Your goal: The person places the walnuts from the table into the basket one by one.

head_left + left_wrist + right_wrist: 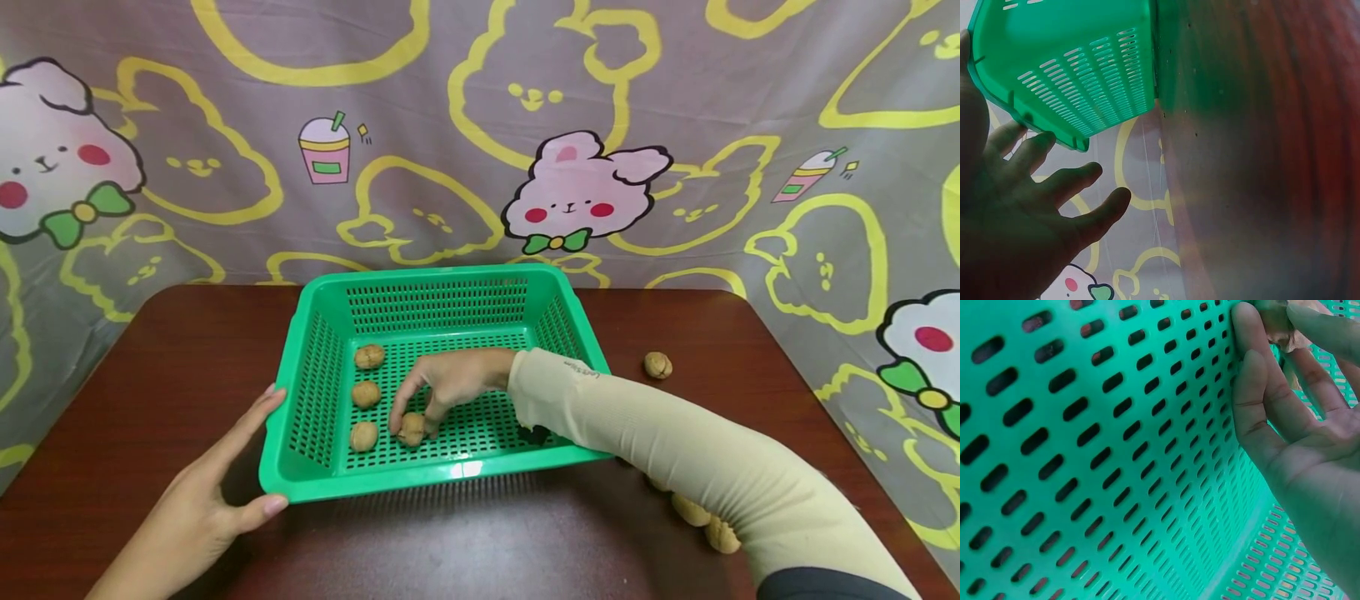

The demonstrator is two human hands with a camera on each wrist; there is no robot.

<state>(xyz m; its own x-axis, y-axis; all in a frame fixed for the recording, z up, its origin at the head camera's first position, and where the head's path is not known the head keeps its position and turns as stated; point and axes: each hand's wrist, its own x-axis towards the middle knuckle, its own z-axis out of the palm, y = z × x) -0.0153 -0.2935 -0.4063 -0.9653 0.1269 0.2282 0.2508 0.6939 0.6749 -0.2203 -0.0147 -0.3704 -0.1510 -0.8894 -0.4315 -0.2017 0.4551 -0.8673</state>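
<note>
Walnut (pixel 412 430) in the pinch! I've got the right hand (pixel 459 377) with thumb and fingertips clamped on it, down by the floor of the green basket (pixel 442 475), toward seven o'clock. Just beside it, toward nine, three walnuts (pixel 366 394) line up. Outside at eight, the left hand (pixel 191 500), fingers spread apart, touches the rim. Over on the table (pixel 112 375), a lone walnut (pixel 658 365) sits at three, more walnuts (pixel 691 510) near four, beside the sleeve (pixel 652 425).

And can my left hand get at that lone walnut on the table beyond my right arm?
Probably not from there: your left hand is at the left end of the green basket, the walnut lies off its right side, and the sleeved right arm crosses in front.
</note>
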